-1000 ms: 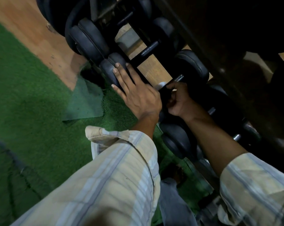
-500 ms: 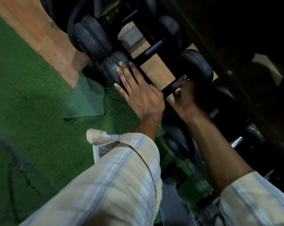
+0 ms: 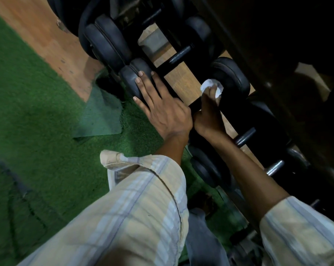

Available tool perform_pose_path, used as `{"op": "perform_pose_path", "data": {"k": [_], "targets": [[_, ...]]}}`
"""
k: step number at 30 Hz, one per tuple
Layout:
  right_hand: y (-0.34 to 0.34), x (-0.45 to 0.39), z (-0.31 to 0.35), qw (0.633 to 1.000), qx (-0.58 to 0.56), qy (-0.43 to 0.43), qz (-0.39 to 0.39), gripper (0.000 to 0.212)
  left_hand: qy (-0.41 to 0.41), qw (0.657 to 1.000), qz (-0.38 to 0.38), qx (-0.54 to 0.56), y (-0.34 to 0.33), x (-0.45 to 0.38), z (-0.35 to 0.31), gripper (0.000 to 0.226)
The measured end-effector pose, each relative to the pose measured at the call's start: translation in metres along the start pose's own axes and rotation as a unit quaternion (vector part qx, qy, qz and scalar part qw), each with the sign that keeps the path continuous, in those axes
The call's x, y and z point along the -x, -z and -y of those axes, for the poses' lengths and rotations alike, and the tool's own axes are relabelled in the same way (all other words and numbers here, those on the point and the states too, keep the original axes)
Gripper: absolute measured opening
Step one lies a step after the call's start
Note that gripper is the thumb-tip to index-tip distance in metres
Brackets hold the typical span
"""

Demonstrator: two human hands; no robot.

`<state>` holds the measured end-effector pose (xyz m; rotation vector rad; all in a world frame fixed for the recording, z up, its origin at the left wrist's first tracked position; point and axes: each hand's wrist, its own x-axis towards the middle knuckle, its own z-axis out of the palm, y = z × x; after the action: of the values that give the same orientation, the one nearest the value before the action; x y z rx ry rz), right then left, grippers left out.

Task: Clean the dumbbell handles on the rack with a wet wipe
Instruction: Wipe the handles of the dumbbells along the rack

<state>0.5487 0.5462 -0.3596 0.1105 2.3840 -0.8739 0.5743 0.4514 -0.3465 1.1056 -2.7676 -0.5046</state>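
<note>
A row of black dumbbells lies on a low rack (image 3: 273,104) that runs from top centre to lower right. My left hand (image 3: 162,108) rests flat, fingers spread, on the near head (image 3: 131,81) of one dumbbell. My right hand (image 3: 208,114) is closed around that dumbbell's dark handle (image 3: 196,105) with a crumpled white wet wipe (image 3: 210,87) in its fingers, pressed up against the far head (image 3: 231,77). The part of the handle under the hand is hidden.
More dumbbells lie on both sides: a bigger one (image 3: 108,45) at upper left with its handle (image 3: 179,54) showing, others with metal handles (image 3: 275,167) at lower right. Green turf (image 3: 37,121) covers the floor at left, beside a wooden strip (image 3: 53,39). The rack's dark upper beam overhangs at right.
My right hand has slid along the handle from the near end to the far head, and the white wipe now shows. The left hand has stayed on the near head.
</note>
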Motion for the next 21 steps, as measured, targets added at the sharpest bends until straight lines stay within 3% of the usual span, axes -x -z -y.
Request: {"op": "perform_pose_path", "data": {"k": [3,6,8,14,16,18,21], "targets": [[0.009,-0.013,-0.011,0.996,0.076,0.045,-0.002,0.088,-0.002,1.000,0.000,-0.004,0.000,0.000,0.001,0.082],[0.027,-0.017,-0.013,0.983,0.157,0.093,0.016,0.067,-0.003,1.000,0.003,-0.007,0.000,0.000,0.001,0.083],[0.039,-0.021,-0.012,0.983,0.152,0.101,0.028,0.055,-0.002,1.000,0.000,-0.007,0.001,0.000,0.001,0.083],[0.032,0.007,-0.010,0.967,0.085,0.214,0.108,0.054,0.000,1.000,0.006,-0.007,0.002,-0.001,0.000,0.083],[0.031,0.009,-0.019,0.972,0.040,0.213,0.090,0.054,-0.002,1.000,0.006,-0.005,0.001,-0.001,0.000,0.084],[0.034,0.005,-0.026,0.980,-0.051,0.187,0.038,0.036,-0.003,1.000,0.006,-0.001,0.001,-0.001,0.000,0.084],[0.040,-0.005,-0.023,0.978,-0.064,0.174,-0.099,0.015,-0.001,1.000,0.006,-0.001,0.001,-0.001,0.001,0.083]]}}
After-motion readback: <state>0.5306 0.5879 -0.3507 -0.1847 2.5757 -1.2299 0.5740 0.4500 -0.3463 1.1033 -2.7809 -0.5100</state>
